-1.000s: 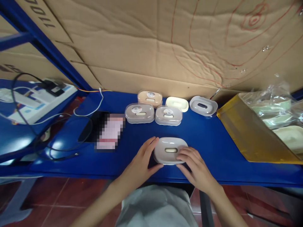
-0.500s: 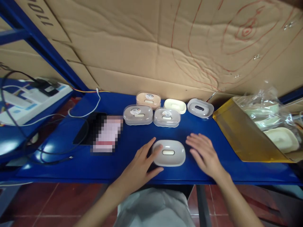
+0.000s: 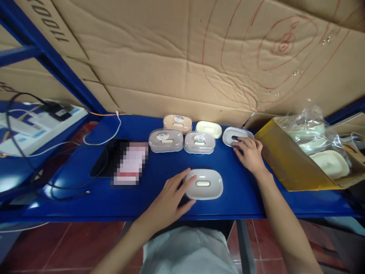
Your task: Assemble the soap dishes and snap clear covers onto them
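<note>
A light grey oval dish [image 3: 209, 192], shaped like a soap dish with a cream slot in its middle, lies near the table's front edge. My left hand [image 3: 171, 198] rests at its left end, fingers spread, with the index finger reaching over the rim; whether it presses on the dish I cannot tell. Farther back, my right hand [image 3: 251, 154] reaches over a second grey oval dish [image 3: 229, 133] with a dark slot. Its fingers are apart, the tips over the dish's front right side, and part of the dish is hidden beneath them.
Lidded oval boxes stand behind: a peach one [image 3: 177, 123], a left grey one [image 3: 166, 140] and a right grey one [image 3: 199, 142]. A cream dish [image 3: 209, 129] is beside them. Left lie a phone [image 3: 131, 161] and cables; right, an open carton [image 3: 285, 160] with bagged dishes.
My right hand has moved away from beside the near dish, forward to the grey dish with the dark slot. My left hand has stayed at the near dish. The view has shifted slightly.
</note>
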`<state>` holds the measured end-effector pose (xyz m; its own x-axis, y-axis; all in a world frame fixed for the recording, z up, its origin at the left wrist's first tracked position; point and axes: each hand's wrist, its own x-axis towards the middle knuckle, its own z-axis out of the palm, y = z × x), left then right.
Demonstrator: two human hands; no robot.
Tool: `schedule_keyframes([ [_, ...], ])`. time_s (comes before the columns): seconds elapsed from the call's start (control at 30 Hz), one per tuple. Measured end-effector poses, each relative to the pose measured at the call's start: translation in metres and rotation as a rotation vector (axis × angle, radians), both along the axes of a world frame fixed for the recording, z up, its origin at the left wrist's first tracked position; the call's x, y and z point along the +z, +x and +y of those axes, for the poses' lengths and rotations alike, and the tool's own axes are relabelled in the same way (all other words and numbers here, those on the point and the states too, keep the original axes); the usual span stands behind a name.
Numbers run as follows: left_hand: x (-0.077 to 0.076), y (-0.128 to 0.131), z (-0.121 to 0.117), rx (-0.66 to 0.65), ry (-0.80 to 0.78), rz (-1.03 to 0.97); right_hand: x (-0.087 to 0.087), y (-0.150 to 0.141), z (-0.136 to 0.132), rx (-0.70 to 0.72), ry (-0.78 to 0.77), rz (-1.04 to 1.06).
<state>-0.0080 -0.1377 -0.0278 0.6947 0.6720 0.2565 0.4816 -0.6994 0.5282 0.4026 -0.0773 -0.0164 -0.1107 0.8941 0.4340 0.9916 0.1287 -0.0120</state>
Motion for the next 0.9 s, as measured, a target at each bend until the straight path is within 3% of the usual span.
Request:
schedule_keyframes([
  [0.3,-0.001,0.000,0.001,0.001,0.027,-0.007,0.013,-0.018,-0.004,-0.022,0.075,0.011],
  [0.53,-0.003,0.000,0.001,0.010,0.036,-0.011,0.016,-0.020,-0.006,0.105,0.066,0.131],
  [0.73,-0.004,0.000,0.001,-0.003,0.036,-0.016,0.012,-0.003,0.000,-0.008,0.135,0.232],
  [0.9,-0.005,0.000,0.002,-0.004,0.032,0.003,0.003,0.013,0.003,-0.045,0.029,0.235],
])
